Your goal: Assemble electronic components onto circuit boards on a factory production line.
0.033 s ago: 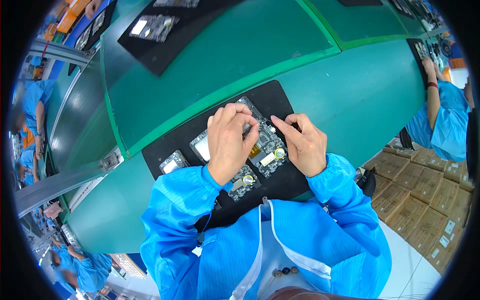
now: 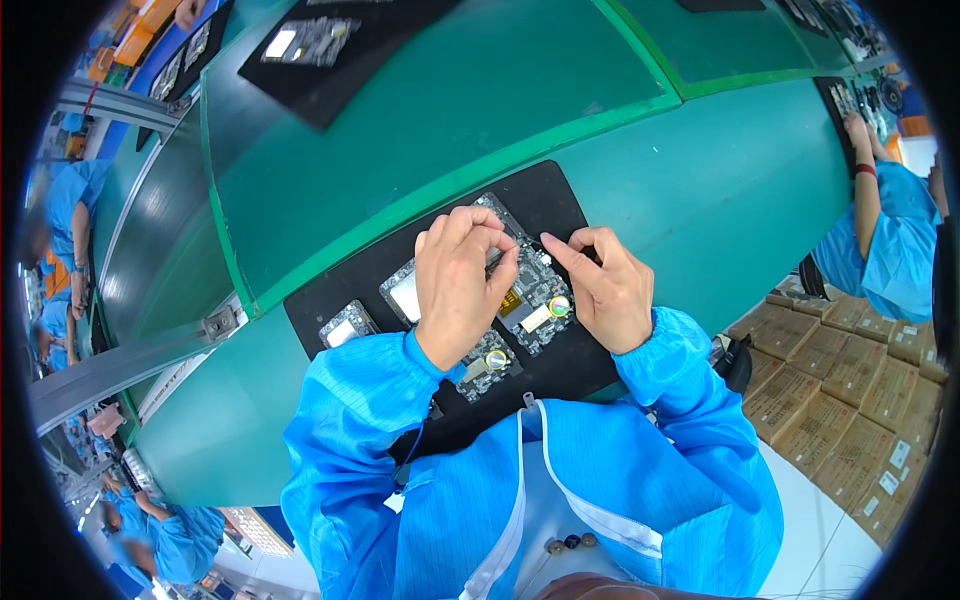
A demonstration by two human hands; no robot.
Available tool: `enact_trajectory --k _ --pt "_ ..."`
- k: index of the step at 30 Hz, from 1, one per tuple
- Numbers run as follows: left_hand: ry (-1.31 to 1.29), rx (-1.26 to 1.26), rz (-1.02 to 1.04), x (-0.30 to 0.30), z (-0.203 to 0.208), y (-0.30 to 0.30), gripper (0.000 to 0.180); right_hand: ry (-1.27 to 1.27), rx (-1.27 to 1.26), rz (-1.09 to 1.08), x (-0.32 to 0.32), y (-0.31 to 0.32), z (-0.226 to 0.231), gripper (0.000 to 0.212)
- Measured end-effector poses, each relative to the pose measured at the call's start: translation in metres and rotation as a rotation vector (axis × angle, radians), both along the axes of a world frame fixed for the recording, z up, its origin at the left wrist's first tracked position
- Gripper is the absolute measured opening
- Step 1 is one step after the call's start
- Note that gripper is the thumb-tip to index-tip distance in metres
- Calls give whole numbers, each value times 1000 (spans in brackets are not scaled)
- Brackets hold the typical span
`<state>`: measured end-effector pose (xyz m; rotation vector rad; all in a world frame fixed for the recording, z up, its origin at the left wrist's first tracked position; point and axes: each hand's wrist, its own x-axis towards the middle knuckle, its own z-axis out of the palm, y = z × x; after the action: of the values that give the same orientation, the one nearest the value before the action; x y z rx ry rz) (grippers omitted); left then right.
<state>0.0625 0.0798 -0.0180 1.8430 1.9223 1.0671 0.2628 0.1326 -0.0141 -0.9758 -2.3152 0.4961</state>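
Note:
Several circuit boards lie on a black mat (image 2: 555, 195) in front of me. Over the middle board (image 2: 540, 290), which carries a round yellow-rimmed part (image 2: 559, 306), both my hands are at work. My left hand (image 2: 458, 275) is closed, thumb and index finger drawn together by the board's upper part; what they hold is too small to make out. My right hand (image 2: 612, 290) has its fingers curled, one tip at the board's right edge beside a small white connector (image 2: 544, 258). A thin dark strand seems to run between the fingertips. Behind my left hand, another board (image 2: 403, 295) is partly hidden.
A smaller board (image 2: 347, 324) lies at the mat's left. Beyond the green raised strip (image 2: 440, 195), a second black mat (image 2: 320, 95) bears another board (image 2: 312, 42). Stacked cartons (image 2: 830, 400) stand on the floor at right. A co-worker's arm (image 2: 866, 200) is at far right.
The far black mat with its board has shifted slightly away from me. My hands and the near boards look unmoved.

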Motion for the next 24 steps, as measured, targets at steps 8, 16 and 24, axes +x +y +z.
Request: enact_trajectory --k 8,16,24 --pt "17 14 16 3 -2 -1 13 -155 170 29 -3 -5 2 54" --pt "74 35 29 6 0 -1 15 -265 208 117 -1 -6 5 50" --pt "88 18 36 7 2 0 15 -420 277 208 -1 -7 11 53"
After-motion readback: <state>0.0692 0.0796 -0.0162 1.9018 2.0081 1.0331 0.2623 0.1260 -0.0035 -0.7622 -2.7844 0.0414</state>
